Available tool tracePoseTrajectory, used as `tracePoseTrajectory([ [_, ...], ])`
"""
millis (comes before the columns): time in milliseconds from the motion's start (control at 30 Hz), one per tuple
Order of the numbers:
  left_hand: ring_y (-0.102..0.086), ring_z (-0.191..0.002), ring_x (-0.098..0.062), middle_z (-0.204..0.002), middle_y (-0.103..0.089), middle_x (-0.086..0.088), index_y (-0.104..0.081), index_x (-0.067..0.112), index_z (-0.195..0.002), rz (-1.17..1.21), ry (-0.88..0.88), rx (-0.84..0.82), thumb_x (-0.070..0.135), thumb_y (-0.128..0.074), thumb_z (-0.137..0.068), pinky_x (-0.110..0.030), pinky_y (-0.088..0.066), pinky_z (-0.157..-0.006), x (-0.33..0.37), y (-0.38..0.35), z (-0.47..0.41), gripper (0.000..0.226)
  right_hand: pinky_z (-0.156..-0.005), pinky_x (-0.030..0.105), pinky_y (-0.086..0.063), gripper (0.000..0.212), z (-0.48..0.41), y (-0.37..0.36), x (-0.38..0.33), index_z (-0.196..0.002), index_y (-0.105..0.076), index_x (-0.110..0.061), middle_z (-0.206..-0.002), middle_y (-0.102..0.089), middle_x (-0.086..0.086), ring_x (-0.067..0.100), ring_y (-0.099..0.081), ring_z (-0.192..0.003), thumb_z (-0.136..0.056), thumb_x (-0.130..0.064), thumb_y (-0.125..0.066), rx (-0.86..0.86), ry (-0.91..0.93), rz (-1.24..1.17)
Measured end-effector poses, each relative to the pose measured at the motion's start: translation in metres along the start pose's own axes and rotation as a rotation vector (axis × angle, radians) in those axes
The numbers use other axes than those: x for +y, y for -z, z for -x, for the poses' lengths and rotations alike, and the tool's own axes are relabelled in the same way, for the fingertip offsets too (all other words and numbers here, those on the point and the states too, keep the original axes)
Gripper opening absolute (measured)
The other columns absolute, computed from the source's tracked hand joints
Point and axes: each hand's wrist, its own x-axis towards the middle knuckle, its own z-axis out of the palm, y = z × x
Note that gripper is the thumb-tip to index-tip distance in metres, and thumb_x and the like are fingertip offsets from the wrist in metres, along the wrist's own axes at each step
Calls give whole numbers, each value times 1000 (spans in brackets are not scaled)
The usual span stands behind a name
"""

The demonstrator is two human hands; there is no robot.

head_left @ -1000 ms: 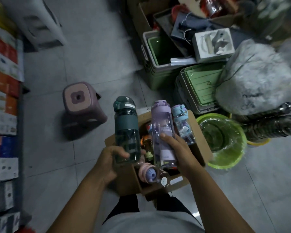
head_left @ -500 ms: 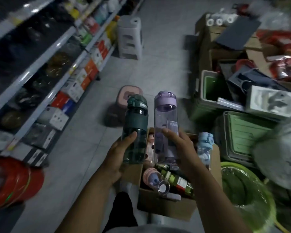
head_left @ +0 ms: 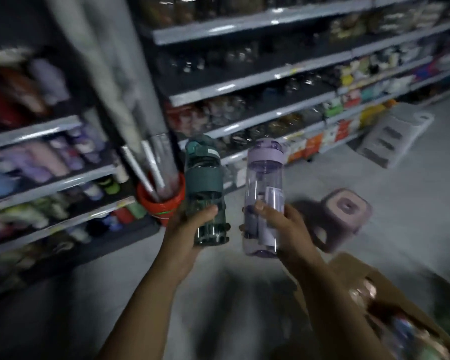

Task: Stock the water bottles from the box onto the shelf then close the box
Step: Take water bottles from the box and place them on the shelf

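My left hand (head_left: 185,235) grips a dark green water bottle (head_left: 204,183) by its lower half, held upright. Beside it, my right hand (head_left: 283,229) grips a clear purple water bottle (head_left: 264,183), also upright. The two bottles are side by side and apart. The open cardboard box (head_left: 348,268) sits at the lower right with more bottles blurred inside. The shelf (head_left: 50,183) at the left carries rows of purple, pink and blue bottles, all blurred.
A red bucket (head_left: 164,203) holding rolled tubes stands on the floor by the shelf post. A pink stool (head_left: 343,211) stands right of my hands. A grey step stool (head_left: 392,136) is farther back. Long shelves (head_left: 257,79) of goods run along the aisle.
My view has swung left from the box toward the shelves. Both hands have carried the green and purple bottles away from the box, which now lies at the lower right.
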Motion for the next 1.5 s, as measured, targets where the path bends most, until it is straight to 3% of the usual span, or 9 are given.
tracePoseTrajectory([
  [267,-70,-101,-44,-115,-74,-17,-67,21,-123,41,-352,348,31,-87,-64,-59,-59,-79,90,234,65,63,-75,44,-59,46,-19,-259,38,-117,-70,-19,-105,-77,12,33,-75,-93,-74,-31,-82,-210,-1,26],
  [433,-71,-104,-42,-112,-75,-14,-71,28,-117,42,-457,509,34,-89,-58,-57,-59,-85,157,371,92,62,-75,48,-62,41,-25,-420,63,-113,-73,-19,-104,-77,14,33,-75,-91,-74,-23,-86,-316,-36,43],
  [600,-72,-109,-34,-118,-76,-9,-66,23,-129,13,-488,552,30,-89,-62,-51,-56,-95,222,468,97,71,-94,46,-57,37,-51,-555,57,-114,-74,-21,-110,-78,4,27,-73,-105,-77,-20,-78,-391,8,35],
  [733,-70,-113,-35,-121,-74,-10,-66,25,-130,6,-512,615,35,-89,-62,-62,-51,-100,259,534,75,73,-102,53,-52,44,-87,-638,62,-111,-75,-29,-108,-78,-5,16,-74,-103,-68,-29,-84,-448,13,58],
  [900,-74,-99,-35,-112,-76,-12,-66,23,-127,55,-561,707,37,-91,-56,-46,-61,-75,317,600,35,76,-83,30,-52,43,-154,-738,59,-116,-67,-37,-101,-75,-27,-6,-70,-94,-75,-31,-82,-574,65,70],
  [967,-74,-93,-34,-109,-76,-11,-65,24,-128,42,-576,728,30,-94,-64,-41,-59,-65,352,621,18,71,-89,38,-54,41,-181,-782,43,-116,-66,-40,-100,-73,-32,-7,-69,-94,-79,-35,-81,-618,55,95],
  [1133,-73,-105,-28,-113,-77,-4,-66,27,-126,12,-637,756,33,-83,-62,-51,-58,-90,446,670,-26,67,-98,54,-55,38,-246,-885,1,-109,-72,-32,-101,-79,-8,14,-75,-93,-72,-34,-80,-674,73,91],
  [1300,-74,-104,-27,-115,-77,-5,-68,25,-127,-18,-655,697,25,-88,-72,-45,-57,-85,516,724,-62,58,-79,39,-60,32,-299,-959,-28,-103,-75,-24,-96,-80,1,17,-77,-82,-71,-29,-81,-660,94,60],
  [1500,-74,-100,-34,-115,-75,-16,-69,15,-127,-22,-547,562,35,-87,-75,-42,-59,-77,600,797,-86,58,-87,52,-60,58,-343,-1035,-47,-112,-75,-18,-100,-78,12,31,-76,-89,-63,-45,-90,-617,63,135],
])
